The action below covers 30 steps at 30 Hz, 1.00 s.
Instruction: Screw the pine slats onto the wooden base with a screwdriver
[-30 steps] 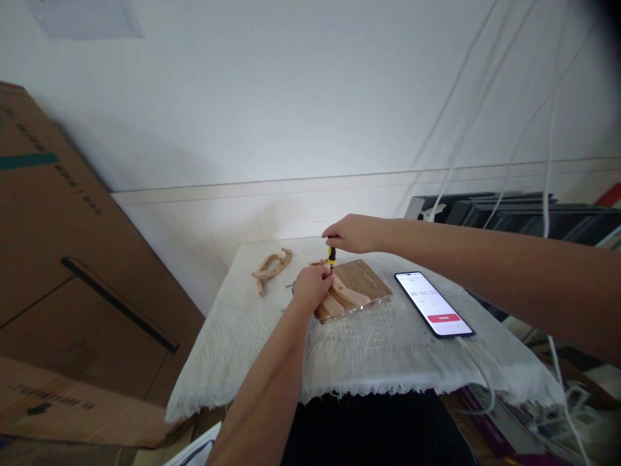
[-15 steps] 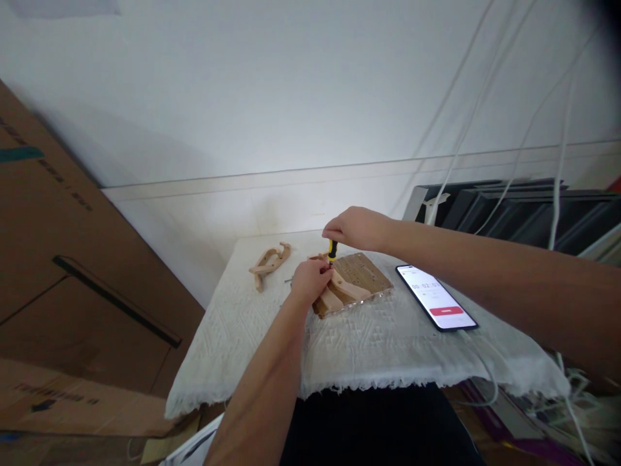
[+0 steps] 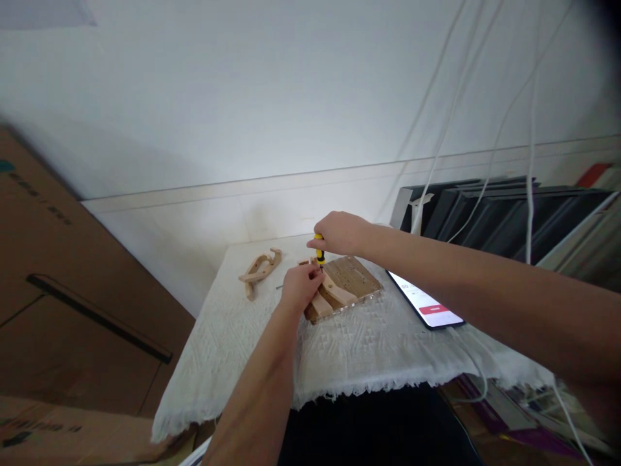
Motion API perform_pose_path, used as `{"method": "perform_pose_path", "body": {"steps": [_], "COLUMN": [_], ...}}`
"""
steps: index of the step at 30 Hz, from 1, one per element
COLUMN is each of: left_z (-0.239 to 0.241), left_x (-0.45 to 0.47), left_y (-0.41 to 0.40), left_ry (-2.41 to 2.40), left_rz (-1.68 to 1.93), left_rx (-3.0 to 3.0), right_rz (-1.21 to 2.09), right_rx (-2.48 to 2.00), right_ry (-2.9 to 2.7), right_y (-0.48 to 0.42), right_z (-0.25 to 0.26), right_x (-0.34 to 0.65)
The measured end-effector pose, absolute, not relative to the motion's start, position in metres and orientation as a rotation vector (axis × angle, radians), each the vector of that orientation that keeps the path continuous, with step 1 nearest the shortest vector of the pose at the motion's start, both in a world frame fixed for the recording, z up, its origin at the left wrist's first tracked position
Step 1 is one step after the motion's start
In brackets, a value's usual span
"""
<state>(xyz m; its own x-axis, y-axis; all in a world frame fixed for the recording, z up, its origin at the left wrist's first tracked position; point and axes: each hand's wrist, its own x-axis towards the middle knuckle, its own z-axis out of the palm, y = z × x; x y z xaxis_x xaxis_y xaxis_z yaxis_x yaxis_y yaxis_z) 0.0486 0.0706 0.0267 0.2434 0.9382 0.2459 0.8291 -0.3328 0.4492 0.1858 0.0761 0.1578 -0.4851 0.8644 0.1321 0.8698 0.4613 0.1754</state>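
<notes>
A wooden board (image 3: 356, 274) with several small holes lies on a table under a white cloth (image 3: 349, 349). Pale wooden hook-shaped pieces (image 3: 330, 296) rest on the board's near left part. My right hand (image 3: 338, 233) is closed round the top of a small yellow-and-black screwdriver (image 3: 319, 249), held upright over the board's left corner. My left hand (image 3: 299, 287) is closed just below it, fingers pinched at the screwdriver's tip and on the wooden piece there. What the tip touches is hidden.
A loose wooden hook (image 3: 258, 268) lies on the cloth to the left. A phone (image 3: 427, 304) with a lit timer screen lies to the right. Brown cardboard boxes (image 3: 58, 259) stand at left, dark panels (image 3: 504, 213) and white cables (image 3: 451, 123) at right.
Both hands stay on the screwdriver and the wooden piece. The view has shifted, so everything sits a little further left and the phone is partly behind my right forearm.
</notes>
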Motion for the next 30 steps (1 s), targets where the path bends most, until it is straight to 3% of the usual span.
{"method": "perform_pose_path", "body": {"steps": [8,15,24,30], "left_z": [0.029,0.028,0.030,0.030], "left_x": [0.043,0.040,0.041,0.040], "left_y": [0.070,0.073,0.071,0.072], "left_ry": [1.593,1.468,1.456,1.442], "left_rz": [0.647,0.626,0.600,0.607], "left_rx": [2.311,2.318,2.327,2.315], "right_rz": [-0.040,-0.228,0.143,-0.097], "right_rx": [-1.451,-1.684,-1.457,-1.481], "right_ry": [-2.735,-2.573,-2.690,-2.666], "right_y": [0.080,0.084,0.093,0.100], "right_z": [0.158,0.153,0.156,0.156], "right_x": [0.208,0.209,0.226,0.209]}}
